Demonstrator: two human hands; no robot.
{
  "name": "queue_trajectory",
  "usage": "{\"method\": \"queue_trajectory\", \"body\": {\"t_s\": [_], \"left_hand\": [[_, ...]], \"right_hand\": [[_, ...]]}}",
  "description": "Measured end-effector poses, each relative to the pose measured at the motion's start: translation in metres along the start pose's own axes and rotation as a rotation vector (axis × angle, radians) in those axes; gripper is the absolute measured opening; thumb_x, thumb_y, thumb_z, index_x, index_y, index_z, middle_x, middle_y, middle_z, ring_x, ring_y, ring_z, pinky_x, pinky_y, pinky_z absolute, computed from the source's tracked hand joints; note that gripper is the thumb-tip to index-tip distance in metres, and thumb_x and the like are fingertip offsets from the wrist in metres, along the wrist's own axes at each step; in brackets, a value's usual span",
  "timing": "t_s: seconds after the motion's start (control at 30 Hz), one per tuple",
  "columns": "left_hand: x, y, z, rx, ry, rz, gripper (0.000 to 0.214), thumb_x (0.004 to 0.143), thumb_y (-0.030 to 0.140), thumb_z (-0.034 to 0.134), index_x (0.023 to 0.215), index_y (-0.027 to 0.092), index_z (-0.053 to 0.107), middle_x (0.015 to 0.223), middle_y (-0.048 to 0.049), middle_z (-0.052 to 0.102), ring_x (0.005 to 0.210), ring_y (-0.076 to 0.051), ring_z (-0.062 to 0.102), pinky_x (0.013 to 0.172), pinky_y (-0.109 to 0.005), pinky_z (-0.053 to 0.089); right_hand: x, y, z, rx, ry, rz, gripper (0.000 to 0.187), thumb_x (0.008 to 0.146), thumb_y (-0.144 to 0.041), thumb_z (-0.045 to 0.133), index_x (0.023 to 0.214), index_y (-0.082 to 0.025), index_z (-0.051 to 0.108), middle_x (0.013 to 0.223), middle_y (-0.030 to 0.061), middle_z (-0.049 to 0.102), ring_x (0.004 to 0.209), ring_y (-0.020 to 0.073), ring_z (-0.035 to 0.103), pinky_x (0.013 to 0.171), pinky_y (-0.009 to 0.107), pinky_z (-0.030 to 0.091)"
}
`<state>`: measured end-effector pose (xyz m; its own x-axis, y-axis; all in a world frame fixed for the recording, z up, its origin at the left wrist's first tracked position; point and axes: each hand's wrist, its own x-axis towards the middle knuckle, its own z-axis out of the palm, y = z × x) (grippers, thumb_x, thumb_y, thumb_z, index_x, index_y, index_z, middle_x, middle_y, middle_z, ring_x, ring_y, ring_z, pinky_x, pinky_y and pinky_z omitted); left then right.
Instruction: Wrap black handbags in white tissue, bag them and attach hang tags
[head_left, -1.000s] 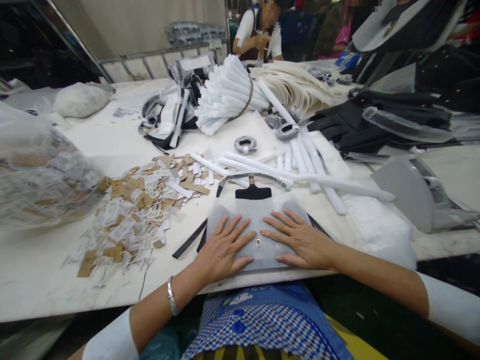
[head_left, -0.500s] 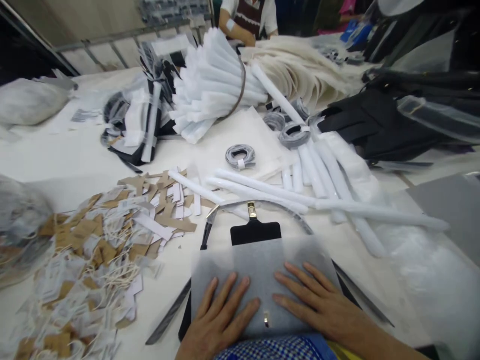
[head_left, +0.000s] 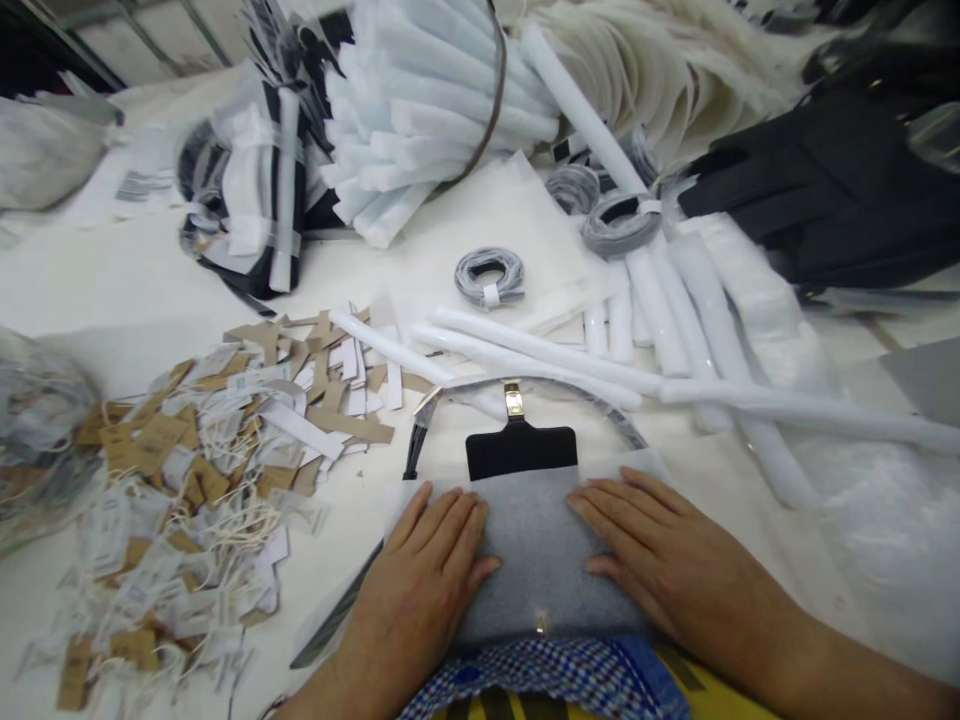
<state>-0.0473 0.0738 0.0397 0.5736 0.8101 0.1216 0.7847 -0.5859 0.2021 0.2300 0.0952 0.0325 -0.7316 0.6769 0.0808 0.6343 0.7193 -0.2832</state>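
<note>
A black handbag lies before me, mostly covered by a sheet of translucent white tissue paper. Its black closure tab with a gold clasp sticks out above the paper's top edge. Beyond it arches the wrapped bag handle. My left hand lies flat on the paper's left side, fingers stretched out. Flat on the right side rests my right hand, fingers extended, thumb toward the middle. A small gold fitting shows near the lower edge, by my checked clothing. Most of the bag body is hidden.
Paper tags with strings are heaped at left. White foam rods lie beyond the bag, near a coiled strap. Behind stands a strapped bundle of white padding. Black bags lie at far right.
Both hands have slid up the paper, away from my body, toward its top edge and outer sides. The view has tilted down, so the person across the table is out of sight.
</note>
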Motion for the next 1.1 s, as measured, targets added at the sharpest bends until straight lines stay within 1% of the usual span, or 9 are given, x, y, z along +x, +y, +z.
{"method": "queue_trajectory", "body": {"t_s": [0.2,0.3,0.37,0.5,0.67,0.8,0.93,1.0,1.1], "left_hand": [[-0.003,-0.005,-0.021,-0.198,0.034,0.007,0.025,0.099,0.034,0.050,0.108,0.015,0.062,0.095,-0.0085,0.070,0.091,-0.022,0.065,0.092,-0.042,0.055],[-0.002,-0.007,-0.026,-0.255,0.038,0.018,0.017,0.099,0.028,0.049,0.099,0.018,0.062,0.079,-0.0044,0.066,0.074,-0.019,0.062,0.070,-0.034,0.055],[0.000,-0.010,-0.020,-0.224,0.050,0.022,0.015,0.099,0.027,0.049,0.095,0.018,0.061,0.070,-0.0014,0.062,0.064,-0.017,0.059,0.059,-0.032,0.050],[0.004,-0.016,0.002,-0.142,-0.016,-0.049,0.023,0.100,0.037,0.047,0.103,0.019,0.060,0.076,-0.0011,0.065,0.063,-0.017,0.062,0.054,-0.030,0.048],[0.005,-0.018,0.019,-0.075,-0.136,-0.101,0.033,0.100,0.043,0.044,0.120,0.021,0.056,0.110,-0.0044,0.069,0.070,-0.016,0.066,0.057,-0.029,0.051],[0.008,-0.013,0.019,-0.052,-0.177,-0.044,0.028,0.099,0.035,0.048,0.122,0.021,0.058,0.115,-0.0064,0.069,0.086,-0.020,0.067,0.070,-0.033,0.054],[0.011,0.000,0.011,0.035,0.009,0.049,0.026,0.100,0.020,0.044,0.117,0.019,0.062,0.128,-0.0094,0.065,0.116,-0.027,0.059,0.102,-0.048,0.044],[0.009,0.008,0.009,0.039,0.088,0.114,0.029,0.100,0.015,0.039,0.112,0.018,0.065,0.119,-0.0073,0.070,0.107,-0.023,0.063,0.101,-0.042,0.045],[0.001,0.018,0.010,-0.020,0.088,0.140,0.032,0.101,0.015,0.036,0.111,0.017,0.066,0.106,-0.0042,0.074,0.094,-0.018,0.067,0.096,-0.032,0.048]], "right_hand": [[0.005,0.001,-0.019,0.133,-0.006,0.043,0.027,0.099,-0.038,0.047,0.112,-0.023,0.065,0.099,0.0089,0.069,0.097,0.0265,0.063,0.108,0.056,0.040],[0.007,0.005,-0.027,0.217,0.028,-0.017,0.020,0.099,-0.029,0.046,0.105,-0.022,0.064,0.090,0.0088,0.067,0.087,0.0239,0.063,0.082,0.041,0.053],[0.008,0.009,-0.024,0.209,0.039,-0.034,0.020,0.099,-0.024,0.044,0.105,-0.020,0.063,0.083,0.0074,0.066,0.076,0.0211,0.062,0.067,0.034,0.052],[0.013,0.017,-0.004,0.121,-0.030,0.042,0.026,0.101,-0.027,0.042,0.119,-0.018,0.059,0.091,0.0066,0.070,0.073,0.0186,0.065,0.061,0.030,0.049],[0.022,0.018,0.012,0.011,-0.146,0.083,0.037,0.099,-0.027,0.046,0.134,-0.022,0.053,0.103,0.0052,0.070,0.065,0.0153,0.066,0.051,0.028,0.042],[0.024,0.017,0.013,-0.019,-0.180,0.068,0.045,0.095,-0.022,0.049,0.140,-0.025,0.049,0.107,0.0049,0.069,0.065,0.0146,0.065,0.050,0.028,0.040],[0.024,0.017,0.012,-0.026,-0.203,0.069,0.050,0.092,-0.019,0.052,0.141,-0.026,0.047,0.107,0.0044,0.069,0.064,0.0143,0.066,0.049,0.028,0.038],[0.024,0.016,0.012,-0.018,-0.209,0.070,0.050,0.092,-0.018,0.052,0.141,-0.026,0.048,0.107,0.0039,0.069,0.065,0.0147,0.066,0.050,0.028,0.038],[0.025,0.016,0.011,-0.013,-0.212,0.067,0.050,0.092,-0.017,0.051,0.141,-0.027,0.047,0.106,0.0032,0.068,0.066,0.0150,0.066,0.050,0.028,0.038]]}}
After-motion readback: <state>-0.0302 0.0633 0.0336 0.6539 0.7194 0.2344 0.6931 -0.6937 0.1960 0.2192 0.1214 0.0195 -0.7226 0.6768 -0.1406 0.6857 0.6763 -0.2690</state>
